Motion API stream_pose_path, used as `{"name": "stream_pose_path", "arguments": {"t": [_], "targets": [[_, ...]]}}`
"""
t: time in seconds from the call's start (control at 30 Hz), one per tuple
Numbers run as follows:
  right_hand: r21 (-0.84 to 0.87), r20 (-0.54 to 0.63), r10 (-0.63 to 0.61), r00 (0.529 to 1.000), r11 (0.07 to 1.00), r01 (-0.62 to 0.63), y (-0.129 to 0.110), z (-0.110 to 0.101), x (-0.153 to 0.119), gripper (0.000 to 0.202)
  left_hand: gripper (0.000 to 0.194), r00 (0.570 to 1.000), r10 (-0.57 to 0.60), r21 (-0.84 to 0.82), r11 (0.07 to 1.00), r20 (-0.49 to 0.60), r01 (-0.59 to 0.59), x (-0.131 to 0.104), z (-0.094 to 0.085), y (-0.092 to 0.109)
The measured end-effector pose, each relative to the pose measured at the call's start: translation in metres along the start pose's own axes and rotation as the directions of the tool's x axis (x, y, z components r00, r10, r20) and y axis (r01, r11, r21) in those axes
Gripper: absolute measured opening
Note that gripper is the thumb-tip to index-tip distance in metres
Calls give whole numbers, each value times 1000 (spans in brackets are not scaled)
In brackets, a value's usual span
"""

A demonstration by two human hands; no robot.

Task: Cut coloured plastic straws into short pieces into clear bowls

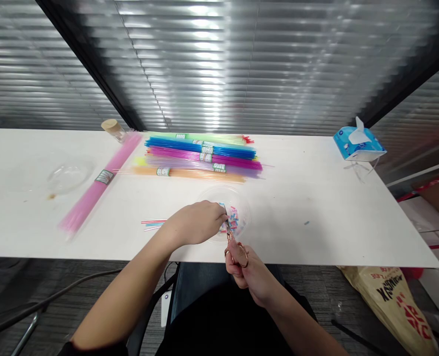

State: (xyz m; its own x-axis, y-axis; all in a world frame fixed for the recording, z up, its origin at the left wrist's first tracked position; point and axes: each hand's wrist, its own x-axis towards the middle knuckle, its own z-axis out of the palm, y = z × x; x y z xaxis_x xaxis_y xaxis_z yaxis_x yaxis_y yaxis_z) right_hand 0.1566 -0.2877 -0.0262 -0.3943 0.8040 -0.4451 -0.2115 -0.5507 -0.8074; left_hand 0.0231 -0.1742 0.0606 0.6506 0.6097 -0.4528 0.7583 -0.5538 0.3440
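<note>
The left hand [199,222] pinches thin pink, white and blue plastic straws [154,224], their ends over the clear round plastic bowl [242,203]; the right grips rose-gold-handled scissors [228,230]. Keeping the fingertips behind the blades, the ends even and each snip low should land short pieces inside.

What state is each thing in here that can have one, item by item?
Scissors: in the right hand, blades over the bowl; open or shut unclear.
Long loose straws: pinched together in the left hand.
Clear bowl: uncovered, holding cut pieces.
Pink straw bundle: banded.
Jar: stopper on.
Tissue box: open, tissue sticking out.
Blinds: lowered.
</note>
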Motion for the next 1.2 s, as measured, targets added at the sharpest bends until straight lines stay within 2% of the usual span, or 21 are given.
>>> {"name": "stream_pose_path", "arguments": {"t": [0.4, 0.6, 0.67, 0.77, 0.83, 0.87, 0.9, 0.93, 0.97, 1.0, 1.03, 1.07, 1.1, 1.13, 1.2], "targets": [[64, 3, 39, 999, 997, -40, 0, 2, 0, 63, 34, 1000, 0, 36, 999, 20, 0, 2, -1, -2], [52, -10, 103, 995, 993, -103, -9, 3, 1, 61, 30, 998, 54, 54, 997, 42, -56, 4, -3, -1], [-12, -3, 107, 994, 994, -107, -10, 0, -7, 61, 32, 999, 40, 56, 998, 35, -42, 3, -3, -2], [-185, 22, -24, 999, 982, 28, -4, -11, -29, 59, 35, 999, -54, 28, 998, -1, 54, 1, -2, -5], [-256, -79, -184, 980, 954, 159, 4, -26, -48, 53, 36, 995, -99, 9, 995, -21, 100, 0, -1, -8], [-295, -193, -265, 945, 934, 202, 9, -37, -57, 50, 36, 993, -111, 5, 994, -27, 111, 0, -1, -9], [-353, -340, -338, 878, 911, 214, 13, -50, -66, 46, 37, 992, -123, 5, 992, -33, 123, 0, -2, -9], [-429, -493, -409, 768, 882, 194, 16, -66, -75, 44, 37, 990, -135, 6, 991, -39, 136, -1, -3, -8], [-508, -615, -474, 630, 849, 144, 19, -83, -83, 40, 37, 988, -147, 7, 989, -43, 147, -1, -4, -7], [-573, -706, -525, 476, 818, 53, 20, -100, -91, 35, 37, 987, -157, 5, 988, -45, 157, -1, -6, -5], [-601, -763, -544, 349, 795, -74, 20, -117, -99, 33, 37, 986, -161, 2, 987, -48, 161, -2, -7, -2], [-586, -803, -525, 282, 782, -212, 18, -132, -105, 34, 38, 986, -158, -2, 987, -53, 158, -2, -8, 0], [-561, -828, -503, 249, 759, -332, 15, -145, -110, 36, 38, 986, -155, -5, 988, -57, 155, -3, -9, 2], [-535, -844, -479, 241, 723, -438, 10, -155, -113, 38, 38, 987, -152, -7, 988, -60, 151, -3, -10, 4], [-498, -863, -418, 283, 609, -618, -2, -164, -113, 44, 39, 986, -158, -3, 987, -61, 158, -3, -10, 6]]}}
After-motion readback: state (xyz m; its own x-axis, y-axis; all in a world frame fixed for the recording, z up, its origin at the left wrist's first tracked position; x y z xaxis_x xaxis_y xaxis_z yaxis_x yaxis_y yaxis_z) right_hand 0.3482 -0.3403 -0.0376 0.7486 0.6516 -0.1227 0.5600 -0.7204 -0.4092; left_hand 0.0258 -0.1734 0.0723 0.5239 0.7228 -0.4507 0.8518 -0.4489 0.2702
